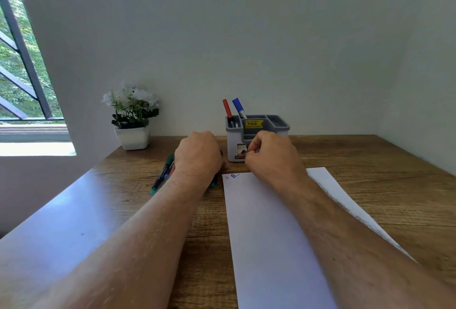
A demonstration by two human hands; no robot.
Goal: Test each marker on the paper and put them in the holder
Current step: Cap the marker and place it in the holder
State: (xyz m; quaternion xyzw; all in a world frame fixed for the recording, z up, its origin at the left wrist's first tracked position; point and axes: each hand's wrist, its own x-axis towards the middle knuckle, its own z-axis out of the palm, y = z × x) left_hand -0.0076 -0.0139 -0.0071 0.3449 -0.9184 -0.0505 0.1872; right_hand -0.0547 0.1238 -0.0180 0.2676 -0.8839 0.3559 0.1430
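A grey and white holder (278, 124) stands at the back of the desk, with a red marker (227, 108) and a blue marker (238, 107) upright in its left compartment. White paper (271, 234) lies in front of it, with small red and blue scribbles (234, 175) at its top left corner. Left of the paper, my left hand (197, 153) is curled down over a bunch of loose markers; a green marker (162, 173) pokes out on its left. A dark marker end shows at its right side. My right hand (271, 158) is a closed fist against the holder's front, and its fingertips are hidden.
A small white pot of white flowers (133, 121) stands at the back left of the wooden desk (370, 185). A white wall runs along the back and right. A window with dark bars (19, 61) is on the far left.
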